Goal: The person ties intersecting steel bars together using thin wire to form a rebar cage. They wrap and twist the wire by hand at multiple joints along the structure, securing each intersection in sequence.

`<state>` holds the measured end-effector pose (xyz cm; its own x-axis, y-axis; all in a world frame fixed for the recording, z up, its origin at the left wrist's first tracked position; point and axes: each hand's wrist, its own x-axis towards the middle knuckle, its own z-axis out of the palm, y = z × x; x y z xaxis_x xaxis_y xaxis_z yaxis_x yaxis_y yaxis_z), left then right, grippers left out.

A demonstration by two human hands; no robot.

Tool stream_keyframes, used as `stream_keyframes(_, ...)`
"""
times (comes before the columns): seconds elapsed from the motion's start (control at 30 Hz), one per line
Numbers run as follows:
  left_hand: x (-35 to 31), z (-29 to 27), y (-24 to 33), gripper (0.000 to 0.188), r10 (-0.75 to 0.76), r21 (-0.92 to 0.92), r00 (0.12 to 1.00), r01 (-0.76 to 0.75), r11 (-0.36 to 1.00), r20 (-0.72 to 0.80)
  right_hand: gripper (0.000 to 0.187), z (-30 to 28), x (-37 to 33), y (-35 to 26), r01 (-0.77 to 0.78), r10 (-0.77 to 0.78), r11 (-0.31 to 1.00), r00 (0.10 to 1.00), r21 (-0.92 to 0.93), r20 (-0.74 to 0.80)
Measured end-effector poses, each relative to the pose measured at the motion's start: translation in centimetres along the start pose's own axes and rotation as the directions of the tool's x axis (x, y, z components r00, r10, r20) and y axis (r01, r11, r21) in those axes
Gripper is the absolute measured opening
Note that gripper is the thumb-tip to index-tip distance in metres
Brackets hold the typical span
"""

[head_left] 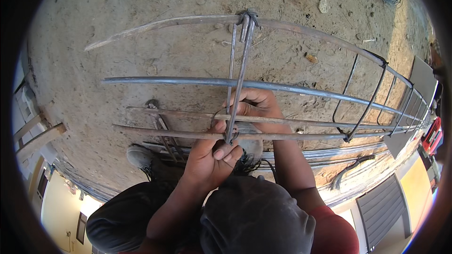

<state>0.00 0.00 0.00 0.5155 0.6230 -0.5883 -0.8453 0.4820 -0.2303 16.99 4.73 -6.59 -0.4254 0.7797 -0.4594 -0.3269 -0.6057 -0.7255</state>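
Left hand (207,162): curled at stirrup (243,63), grip I can't tell
Right hand (264,106): curled beside stirrup, grip likewise unclear

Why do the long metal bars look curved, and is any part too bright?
In the head view, the long metal bars bend toward the picture's rim, probably from the wide lens; also in the head view, the ground is mostly softly shaded, with a sunlit strip at right; glare whitens a patch beside the cream wall at lower left.
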Motion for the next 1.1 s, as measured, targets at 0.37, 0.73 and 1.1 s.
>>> stream_keyframes(0.37, 0.8, 2.7, -1.4, 0.016, 0.239, 0.38, 0.926, -0.117, 0.917, -0.293, 0.008, 0.6, 0.6, 0.3, 0.084, -0.082, 0.996, 0.995, 0.019, -0.063)
stream_keyframes(0.73, 0.5, 2.1, -0.4, 0.027, 0.283, 0.794, 0.919, 0.051, 0.605, -0.275, 0.008, 0.6, 0.6, 0.3, 0.056, -0.059, 0.99, 0.998, 0.127, 0.018)
stream_keyframes(1.1, -0.1, 1.3, -0.4, 0.024, 0.491, 0.988, 0.861, -0.075, -0.134, 0.132, 0.011, 1.1, 0.7, 0.3, 0.057, -0.062, 0.98, 0.998, 0.191, 0.022)
